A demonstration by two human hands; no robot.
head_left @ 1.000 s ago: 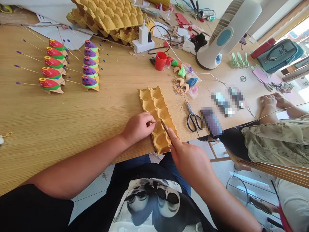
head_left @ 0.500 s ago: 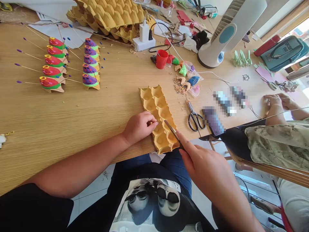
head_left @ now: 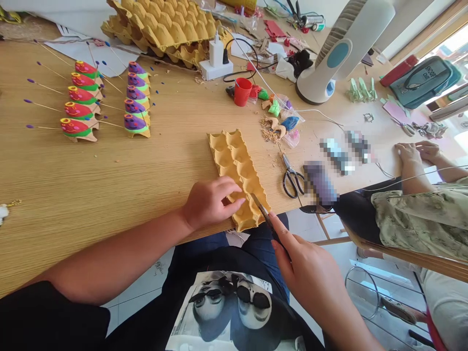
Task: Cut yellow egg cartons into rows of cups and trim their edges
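A two-row strip of yellow egg carton [head_left: 245, 168] lies at the table's front edge, its near end reaching the edge. My left hand [head_left: 212, 202] rests over the strip's left side, thumb and fingers apart with nothing between them. My right hand [head_left: 305, 265] grips a slim knife [head_left: 266, 217] with a dark handle, index finger stretched along it. The blade points away from me, its tip over the strip's middle ridge. Whether the blade touches the cardboard I cannot tell.
Black-handled scissors [head_left: 291, 178] lie right of the strip, beside blurred phones [head_left: 321, 183]. Painted egg-carton figures [head_left: 81, 109] stand in rows at left. Behind are a red cup [head_left: 242, 91], clay bags [head_left: 290, 123], a white fan [head_left: 315, 87] and stacked egg trays [head_left: 168, 24]. Another person's hands [head_left: 417, 151] rest at right.
My left thumb and fingers have spread from a pinch at the strip. The knife in my right hand has drawn slightly back toward me. The view has shifted slightly.
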